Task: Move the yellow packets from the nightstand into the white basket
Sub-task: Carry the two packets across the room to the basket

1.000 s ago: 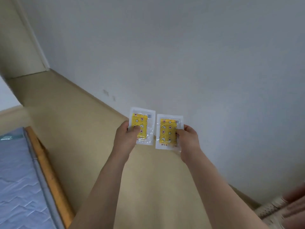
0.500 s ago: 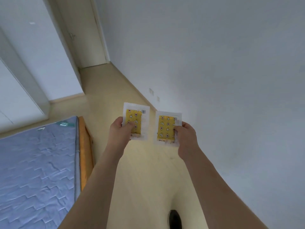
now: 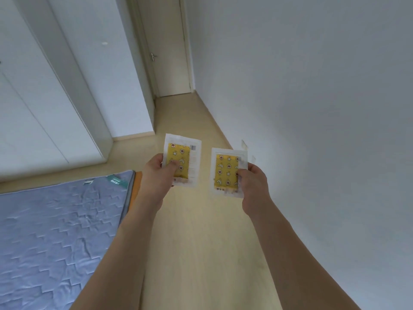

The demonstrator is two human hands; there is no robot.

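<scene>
A person is holding two yellow packets up in front of them, above a pale wooden floor (image 3: 201, 253). The left hand (image 3: 156, 177) is pinching the left packet (image 3: 182, 163) by its lower left edge, fingers curled around it. The right hand (image 3: 253, 186) is gripping the right packet (image 3: 226, 173) at its right edge. The packets are apart, side by side. A blue quilted mattress (image 3: 55, 231) is lying at the left, and a closed door (image 3: 169, 52) is standing ahead.

A blue quilted mattress (image 3: 55, 231) fills the lower left; a closed door (image 3: 169, 52) stands top centre, white wardrobe doors (image 3: 44, 97) upper left.
</scene>
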